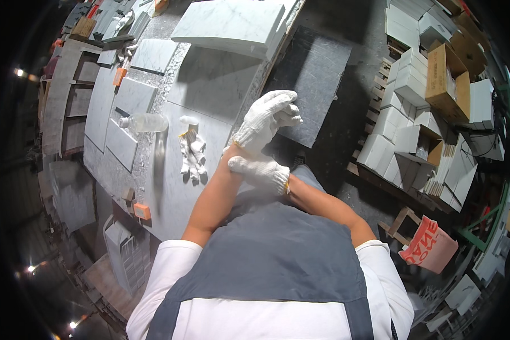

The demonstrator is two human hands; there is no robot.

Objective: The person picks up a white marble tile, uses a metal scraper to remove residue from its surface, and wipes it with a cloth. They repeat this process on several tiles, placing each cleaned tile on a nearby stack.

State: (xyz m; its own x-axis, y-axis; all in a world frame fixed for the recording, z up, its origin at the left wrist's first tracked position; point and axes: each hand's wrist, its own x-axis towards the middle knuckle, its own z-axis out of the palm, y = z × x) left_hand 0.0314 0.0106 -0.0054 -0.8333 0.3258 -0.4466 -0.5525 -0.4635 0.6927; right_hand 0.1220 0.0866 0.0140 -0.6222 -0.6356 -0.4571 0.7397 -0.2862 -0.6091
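Note:
Both hands wear white knitted work gloves and meet in front of my grey apron (272, 249). My left hand (266, 119) is raised with its fingers curled in, and nothing shows in them. Around the left wrist, just below the glove's yellow-edged cuff, closes my right hand (260, 173); its fingertips are partly hidden. On the stone-topped table (181, 207) to the left lies another pair of white gloves (192, 156). A clear plastic bottle (147, 123) rests beside it. Ahead of my hands, a thick white marble slab (226, 22) sits on the table.
Thinner marble pieces (136, 95) and orange blocks (142, 211) are on the table. A dark grey slab (311, 79) lies lower, past its right edge. White boxes (388, 122) and an open cardboard box (447, 82) are stacked on a pallet at right, near a pink sack (429, 246).

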